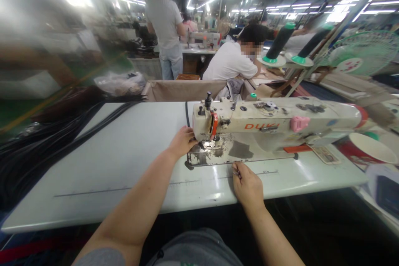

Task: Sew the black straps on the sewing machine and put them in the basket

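A white sewing machine [274,120] with orange lettering stands on a pale table. My left hand [182,142] is at its needle end, fingers closed beside the presser foot [210,144]. A narrow black strip [187,113] runs from the table's far edge down to those fingers, which seem to hold it; they hide the rest of it. In front of the machine bed, my right hand [248,185] rests on the table with curled fingers. Something small and dark shows between its thumb and fingers, too little to name.
Long black strips [62,145] lie heaped over the table's left side. Behind the machine is a fabric-lined bin [168,90]. Two dark thread cones [279,43] stand at the back right, near a green fan [364,54]. Co-workers are beyond. A red-and-white tub [370,149] sits at right.
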The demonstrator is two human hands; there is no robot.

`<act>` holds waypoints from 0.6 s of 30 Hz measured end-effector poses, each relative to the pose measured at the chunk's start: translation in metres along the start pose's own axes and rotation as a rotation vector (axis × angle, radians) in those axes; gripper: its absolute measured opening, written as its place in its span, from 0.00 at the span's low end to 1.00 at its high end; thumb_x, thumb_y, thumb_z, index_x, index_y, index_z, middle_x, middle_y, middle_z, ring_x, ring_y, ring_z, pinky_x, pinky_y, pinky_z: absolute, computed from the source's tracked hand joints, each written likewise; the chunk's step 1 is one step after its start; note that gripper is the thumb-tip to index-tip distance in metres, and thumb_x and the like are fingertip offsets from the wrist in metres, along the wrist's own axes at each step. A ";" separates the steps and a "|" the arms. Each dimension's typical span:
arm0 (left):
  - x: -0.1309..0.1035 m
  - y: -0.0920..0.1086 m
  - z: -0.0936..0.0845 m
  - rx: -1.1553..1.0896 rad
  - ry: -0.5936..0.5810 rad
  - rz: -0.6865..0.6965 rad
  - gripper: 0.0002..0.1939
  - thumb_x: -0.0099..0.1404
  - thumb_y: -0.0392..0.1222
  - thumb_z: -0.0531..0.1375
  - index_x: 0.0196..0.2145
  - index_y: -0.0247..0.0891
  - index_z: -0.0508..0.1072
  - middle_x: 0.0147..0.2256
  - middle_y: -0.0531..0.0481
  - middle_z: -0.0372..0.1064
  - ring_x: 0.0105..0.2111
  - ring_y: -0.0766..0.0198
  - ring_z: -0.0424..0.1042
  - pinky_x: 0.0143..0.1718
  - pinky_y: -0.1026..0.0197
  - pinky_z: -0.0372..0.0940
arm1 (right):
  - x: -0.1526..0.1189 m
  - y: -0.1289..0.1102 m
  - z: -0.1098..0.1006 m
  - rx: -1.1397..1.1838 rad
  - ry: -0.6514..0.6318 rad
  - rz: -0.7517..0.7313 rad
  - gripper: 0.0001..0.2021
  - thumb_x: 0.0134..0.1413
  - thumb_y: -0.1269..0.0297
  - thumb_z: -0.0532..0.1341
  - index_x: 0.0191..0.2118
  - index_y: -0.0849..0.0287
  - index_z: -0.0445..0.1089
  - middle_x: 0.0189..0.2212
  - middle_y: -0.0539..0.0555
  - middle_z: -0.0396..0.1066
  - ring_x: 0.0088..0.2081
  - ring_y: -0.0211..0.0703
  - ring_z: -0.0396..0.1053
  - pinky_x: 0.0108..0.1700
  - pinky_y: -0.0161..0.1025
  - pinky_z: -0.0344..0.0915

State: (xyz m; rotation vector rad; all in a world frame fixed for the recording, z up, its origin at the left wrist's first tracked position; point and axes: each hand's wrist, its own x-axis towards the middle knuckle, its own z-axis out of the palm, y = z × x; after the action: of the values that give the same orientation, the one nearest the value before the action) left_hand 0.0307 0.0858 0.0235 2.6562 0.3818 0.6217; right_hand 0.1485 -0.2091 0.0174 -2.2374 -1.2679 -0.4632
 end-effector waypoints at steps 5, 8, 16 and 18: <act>-0.011 0.009 -0.006 -0.027 -0.001 -0.103 0.02 0.60 0.38 0.71 0.33 0.43 0.83 0.37 0.50 0.80 0.41 0.55 0.75 0.50 0.51 0.66 | 0.001 -0.001 0.000 -0.009 0.002 -0.006 0.13 0.67 0.66 0.51 0.40 0.58 0.73 0.31 0.55 0.79 0.29 0.46 0.73 0.34 0.39 0.61; -0.015 0.012 -0.006 -0.072 -0.004 -0.144 0.03 0.60 0.36 0.71 0.31 0.43 0.83 0.36 0.52 0.79 0.37 0.59 0.76 0.45 0.57 0.66 | 0.000 0.000 0.002 -0.029 0.012 -0.008 0.12 0.67 0.65 0.52 0.40 0.58 0.73 0.31 0.56 0.79 0.29 0.46 0.73 0.33 0.38 0.60; -0.015 0.020 -0.007 -0.100 0.003 -0.217 0.05 0.60 0.33 0.69 0.30 0.41 0.82 0.35 0.52 0.77 0.37 0.62 0.76 0.43 0.61 0.67 | -0.002 0.000 0.003 -0.023 0.014 0.004 0.13 0.69 0.64 0.52 0.40 0.58 0.73 0.31 0.56 0.79 0.28 0.45 0.72 0.33 0.38 0.59; -0.019 0.024 -0.006 -0.105 -0.002 -0.246 0.05 0.61 0.32 0.68 0.32 0.41 0.82 0.36 0.52 0.77 0.37 0.63 0.76 0.41 0.62 0.68 | -0.002 0.000 0.003 -0.028 0.013 0.005 0.13 0.69 0.63 0.51 0.40 0.58 0.73 0.30 0.55 0.78 0.28 0.45 0.72 0.33 0.38 0.59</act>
State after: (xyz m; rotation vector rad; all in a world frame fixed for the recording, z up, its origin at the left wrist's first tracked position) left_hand 0.0156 0.0599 0.0313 2.4587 0.6447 0.5458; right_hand 0.1472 -0.2086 0.0142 -2.2567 -1.2562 -0.4957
